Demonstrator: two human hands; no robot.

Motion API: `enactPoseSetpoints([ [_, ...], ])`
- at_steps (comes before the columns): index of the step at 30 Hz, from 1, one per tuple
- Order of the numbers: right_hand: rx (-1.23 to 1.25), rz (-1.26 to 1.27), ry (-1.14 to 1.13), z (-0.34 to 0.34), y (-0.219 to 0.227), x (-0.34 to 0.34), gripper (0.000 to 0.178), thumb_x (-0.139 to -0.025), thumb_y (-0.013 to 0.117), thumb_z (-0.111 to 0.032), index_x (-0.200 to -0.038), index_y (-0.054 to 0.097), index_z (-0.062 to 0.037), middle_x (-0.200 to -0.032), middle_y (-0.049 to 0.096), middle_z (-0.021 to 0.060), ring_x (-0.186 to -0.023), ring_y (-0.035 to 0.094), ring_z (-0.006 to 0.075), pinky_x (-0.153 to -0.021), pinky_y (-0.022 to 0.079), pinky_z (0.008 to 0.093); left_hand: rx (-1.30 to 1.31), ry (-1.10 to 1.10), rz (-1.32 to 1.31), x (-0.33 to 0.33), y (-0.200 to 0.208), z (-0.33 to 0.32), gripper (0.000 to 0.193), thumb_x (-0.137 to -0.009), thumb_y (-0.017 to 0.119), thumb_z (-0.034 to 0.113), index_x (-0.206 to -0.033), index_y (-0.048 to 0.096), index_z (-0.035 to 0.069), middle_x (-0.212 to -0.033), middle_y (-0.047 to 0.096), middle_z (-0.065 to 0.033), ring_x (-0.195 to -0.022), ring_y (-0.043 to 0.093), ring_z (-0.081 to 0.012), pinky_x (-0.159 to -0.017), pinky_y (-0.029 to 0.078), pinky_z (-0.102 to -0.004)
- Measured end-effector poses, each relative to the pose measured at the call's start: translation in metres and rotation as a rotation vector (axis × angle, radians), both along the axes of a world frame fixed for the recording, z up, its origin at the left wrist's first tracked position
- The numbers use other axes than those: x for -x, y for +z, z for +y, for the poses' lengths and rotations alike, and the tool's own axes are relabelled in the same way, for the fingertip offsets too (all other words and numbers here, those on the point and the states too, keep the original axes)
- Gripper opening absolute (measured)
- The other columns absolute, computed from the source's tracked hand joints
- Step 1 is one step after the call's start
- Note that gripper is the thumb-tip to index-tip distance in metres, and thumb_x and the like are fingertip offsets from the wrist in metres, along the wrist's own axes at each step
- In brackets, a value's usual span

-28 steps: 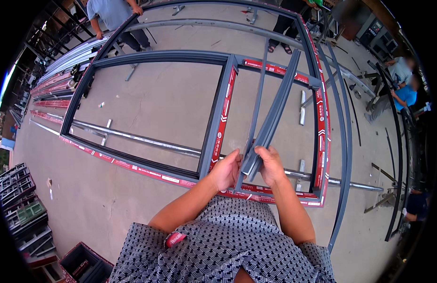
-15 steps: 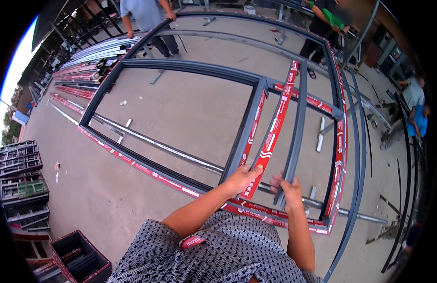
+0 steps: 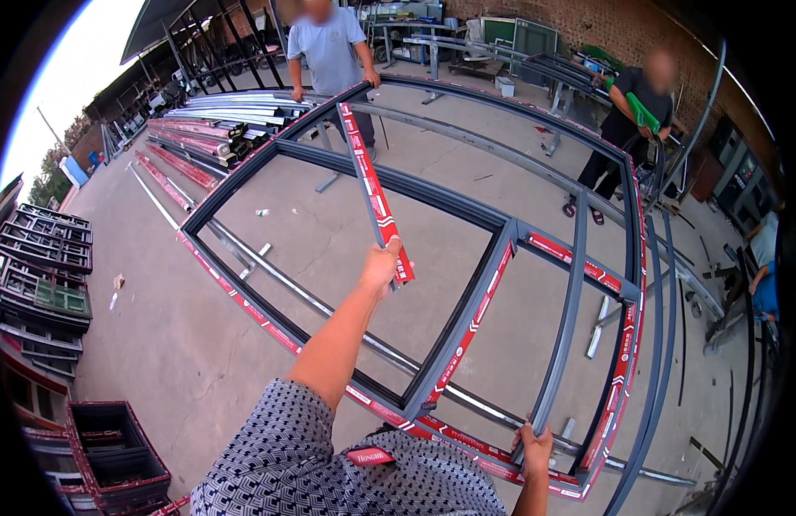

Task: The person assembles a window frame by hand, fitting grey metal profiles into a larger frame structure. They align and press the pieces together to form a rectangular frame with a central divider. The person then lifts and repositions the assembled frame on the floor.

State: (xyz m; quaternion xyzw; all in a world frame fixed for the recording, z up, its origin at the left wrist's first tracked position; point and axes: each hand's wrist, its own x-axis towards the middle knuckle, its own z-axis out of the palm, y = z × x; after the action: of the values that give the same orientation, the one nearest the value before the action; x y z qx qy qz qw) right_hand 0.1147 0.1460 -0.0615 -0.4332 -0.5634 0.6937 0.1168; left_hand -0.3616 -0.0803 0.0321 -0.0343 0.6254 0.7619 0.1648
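My left hand (image 3: 382,265) reaches forward, its fingers closed round the near end of a red-wrapped profile strip (image 3: 372,182). That strip slants away over the large opening of a dark grey window frame (image 3: 441,201), its far end over the frame's far left part. At the lower right, my right hand (image 3: 535,447) grips the near end of a long bare grey profile strip (image 3: 572,305). This one runs forward across the right-hand opening, over the crossbar with a red-wrapped face (image 3: 578,262).
A person in a grey shirt (image 3: 327,52) rests both hands on the frame's far left side. Another in dark clothes (image 3: 639,107) stands far right with something green. Metal profiles (image 3: 230,110) lie stacked at left; small frames (image 3: 45,249) are piled nearer. Long bars (image 3: 660,344) run along the right.
My left hand has carried the red-wrapped strip left and forward, away from the grey strip. My right hand still holds the grey strip. The view has tilted up, showing more of both people.
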Motion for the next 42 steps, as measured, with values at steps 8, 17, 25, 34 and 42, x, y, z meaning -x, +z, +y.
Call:
enactPoseSetpoints([
  [8,-0.026,-0.067,0.061,0.003,-0.003,-0.017,0.025,-0.108,0.068,-0.017,-0.126,0.063,0.0003,-0.081,0.072,0.0134,-0.063,0.068,0.0204,-0.054,0.055,0.0342,0.068,0.040,0.023,0.027,-0.018,-0.020,0.033,-0.112,0.066,0.034,-0.110,0.060,0.002,-0.088,0.064,-0.0067,-0.068,0.073,-0.0198,-0.053,0.060,-0.0374],
  [17,-0.008,-0.143,0.049,0.004,-0.004,-0.013,0.018,-0.108,0.068,-0.018,-0.112,0.061,-0.0012,-0.075,0.072,0.0153,-0.056,0.069,0.0234,-0.051,0.058,0.0360,0.170,0.082,-0.063,0.044,-0.060,-0.039,0.030,-0.112,0.064,0.030,-0.116,0.059,0.001,-0.093,0.064,-0.0067,-0.070,0.074,-0.0217,-0.057,0.063,-0.0386],
  [25,-0.028,-0.126,0.026,0.003,-0.006,-0.012,0.018,-0.107,0.068,-0.017,-0.106,0.059,-0.0011,-0.073,0.071,0.0156,-0.055,0.068,0.0239,-0.050,0.057,0.0357,0.176,0.097,-0.275,0.042,-0.097,-0.067,0.041,-0.110,0.070,0.037,-0.125,0.060,-0.001,-0.100,0.068,-0.0098,-0.081,0.077,-0.0256,-0.061,0.065,-0.0440],
  [34,-0.045,-0.146,0.019,0.003,-0.001,-0.010,0.020,-0.106,0.069,-0.018,-0.102,0.060,-0.0004,-0.072,0.070,0.0154,-0.054,0.068,0.0239,-0.050,0.057,0.0360,0.053,-0.025,-0.316,0.033,-0.130,-0.083,0.035,-0.109,0.072,0.028,-0.125,0.060,0.000,-0.101,0.068,-0.0101,-0.090,0.078,-0.0284,-0.069,0.067,-0.0472],
  [42,-0.022,-0.122,0.002,0.001,0.002,-0.009,0.017,-0.106,0.067,-0.013,-0.101,0.062,0.0021,-0.072,0.071,0.0156,-0.054,0.068,0.0225,-0.051,0.057,0.0350,0.000,-0.013,-0.280,0.039,-0.131,-0.083,0.032,-0.109,0.071,0.026,-0.128,0.059,0.004,-0.105,0.067,-0.0080,-0.093,0.077,-0.0273,-0.069,0.065,-0.0474],
])
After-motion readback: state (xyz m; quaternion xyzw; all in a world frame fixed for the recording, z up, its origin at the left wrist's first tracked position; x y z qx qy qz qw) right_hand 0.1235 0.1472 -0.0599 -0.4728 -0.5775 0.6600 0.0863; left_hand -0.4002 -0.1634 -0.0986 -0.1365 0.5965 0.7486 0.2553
